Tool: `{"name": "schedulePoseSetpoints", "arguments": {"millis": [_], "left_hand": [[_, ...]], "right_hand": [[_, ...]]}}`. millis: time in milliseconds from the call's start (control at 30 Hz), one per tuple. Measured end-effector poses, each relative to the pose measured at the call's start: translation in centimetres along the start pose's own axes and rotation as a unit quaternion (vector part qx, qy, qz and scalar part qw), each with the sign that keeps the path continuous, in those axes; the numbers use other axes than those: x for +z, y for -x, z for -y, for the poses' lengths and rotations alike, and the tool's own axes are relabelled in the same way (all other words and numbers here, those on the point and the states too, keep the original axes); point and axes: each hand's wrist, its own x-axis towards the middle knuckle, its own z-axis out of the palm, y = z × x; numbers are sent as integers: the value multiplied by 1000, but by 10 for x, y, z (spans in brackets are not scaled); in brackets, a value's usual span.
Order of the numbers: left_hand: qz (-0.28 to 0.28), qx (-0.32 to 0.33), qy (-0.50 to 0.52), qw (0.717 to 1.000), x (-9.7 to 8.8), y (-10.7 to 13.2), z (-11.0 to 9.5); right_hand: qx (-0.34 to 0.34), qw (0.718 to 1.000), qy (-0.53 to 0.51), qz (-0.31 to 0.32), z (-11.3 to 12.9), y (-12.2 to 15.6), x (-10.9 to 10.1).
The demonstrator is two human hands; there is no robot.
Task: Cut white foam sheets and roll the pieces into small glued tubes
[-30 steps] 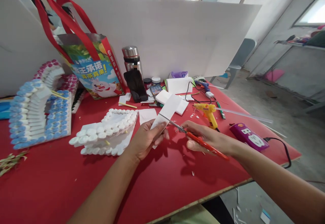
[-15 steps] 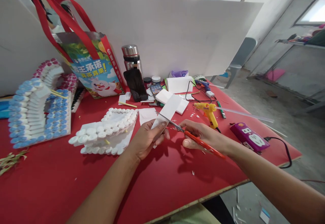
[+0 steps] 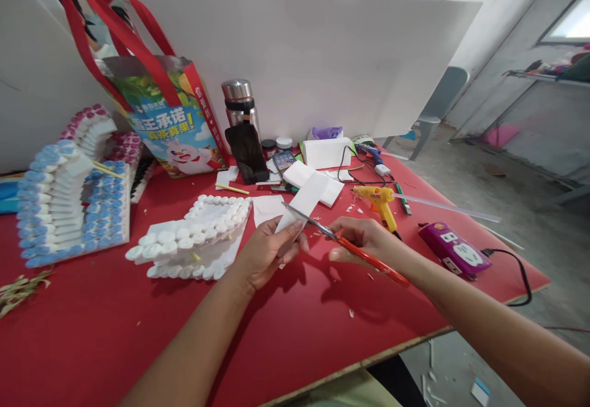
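Observation:
My left hand (image 3: 273, 248) pinches the near end of a white paper strip (image 3: 305, 199) between thumb and fingers, above the red table (image 3: 295, 333). In my right hand (image 3: 364, 241) is a pair of scissors (image 3: 369, 260) with red handles. Their metal blades point left and lie across the strip, just beyond my left thumb. Left of my hands stands a white folded model (image 3: 184, 238) edged with rolled white pieces. A yellow hot glue gun (image 3: 378, 201) lies beyond my right hand.
A patterned bag (image 3: 170, 124), a steel flask (image 3: 240, 106) and a dark phone (image 3: 246, 155) stand at the back before a white board (image 3: 322, 56). Blue-and-white rolled-paper work (image 3: 74, 204) is at left. A purple power strip (image 3: 454, 250) with a cord lies at right.
Both hands, the paper strip and the scissors keep nearly the same place. The scissor blades look slightly closer together, and the view has shifted a little.

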Motion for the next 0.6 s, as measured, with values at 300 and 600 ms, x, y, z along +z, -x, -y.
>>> {"name": "schedulePoseSetpoints", "arguments": {"millis": [300, 600], "left_hand": [[-55, 41, -136, 988, -9, 4, -14], [-244, 291, -428, 820, -28, -7, -1]], "right_hand": [[9, 993, -117, -1, -12, -2, -5], [-38, 971, -234, -8, -5, 9, -10]]}}
